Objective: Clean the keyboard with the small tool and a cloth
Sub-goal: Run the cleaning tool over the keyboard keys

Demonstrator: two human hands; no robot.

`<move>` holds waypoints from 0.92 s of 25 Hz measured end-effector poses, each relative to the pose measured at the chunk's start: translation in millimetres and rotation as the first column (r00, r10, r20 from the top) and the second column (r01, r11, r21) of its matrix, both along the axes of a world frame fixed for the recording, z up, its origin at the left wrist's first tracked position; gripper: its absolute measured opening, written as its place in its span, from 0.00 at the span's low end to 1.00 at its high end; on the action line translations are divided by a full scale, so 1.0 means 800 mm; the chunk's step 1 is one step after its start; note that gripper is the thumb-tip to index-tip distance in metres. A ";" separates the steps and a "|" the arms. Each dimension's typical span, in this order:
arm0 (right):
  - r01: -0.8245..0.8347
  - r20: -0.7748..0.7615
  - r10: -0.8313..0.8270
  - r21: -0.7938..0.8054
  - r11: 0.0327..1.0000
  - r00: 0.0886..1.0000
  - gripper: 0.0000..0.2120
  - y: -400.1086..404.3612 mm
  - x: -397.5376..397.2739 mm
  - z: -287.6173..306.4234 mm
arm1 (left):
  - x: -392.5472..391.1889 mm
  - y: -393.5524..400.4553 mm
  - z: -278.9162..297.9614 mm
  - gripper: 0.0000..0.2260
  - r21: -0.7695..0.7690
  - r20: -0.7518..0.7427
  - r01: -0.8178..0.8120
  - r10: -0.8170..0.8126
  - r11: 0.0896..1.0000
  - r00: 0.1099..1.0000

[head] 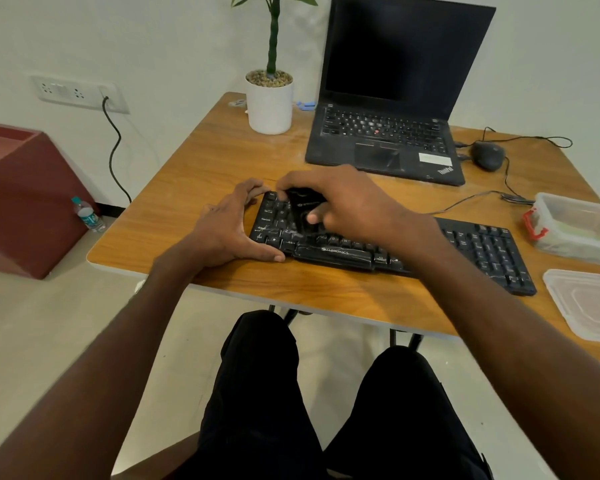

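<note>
Evidently the wiping step is under way — the right hand [340, 199] presses a black cloth [303, 202] onto the Zebronics keyboard [478, 251], fingers curled over it. Left hand [229, 230], spread, braces the keyboard's left end. Next — I'd judge — the wipe should work rightward.

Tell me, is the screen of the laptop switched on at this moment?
No, the laptop stands open behind the keyboard, but its screen is completely dark and shows no picture.

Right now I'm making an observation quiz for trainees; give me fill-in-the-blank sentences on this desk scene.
1. The left hand steadies the keyboard's ____ end.
2. The right hand presses a ____ cloth on the keys.
3. The laptop's screen is ____.
4. The mouse lies to the laptop's ____.

Missing: left; black; dark; right
</note>
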State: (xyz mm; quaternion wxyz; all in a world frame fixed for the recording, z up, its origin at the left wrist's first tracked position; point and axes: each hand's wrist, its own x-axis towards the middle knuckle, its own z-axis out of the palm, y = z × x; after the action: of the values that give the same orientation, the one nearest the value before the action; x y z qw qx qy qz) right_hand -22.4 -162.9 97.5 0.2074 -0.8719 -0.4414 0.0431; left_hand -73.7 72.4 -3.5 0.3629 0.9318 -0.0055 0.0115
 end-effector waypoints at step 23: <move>0.268 -0.210 -0.224 0.215 0.939 0.952 0.30 -0.096 0.021 -0.010 | -0.008 -0.041 0.009 0.55 0.138 0.101 -0.056 0.042 0.989 0.994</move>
State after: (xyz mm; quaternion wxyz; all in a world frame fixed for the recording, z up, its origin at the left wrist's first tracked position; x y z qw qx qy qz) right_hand -5.3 -239.9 89.6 0.3550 -0.8811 -0.3096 0.0423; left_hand -80.2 39.8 3.5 0.2952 0.9532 -0.0010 0.0655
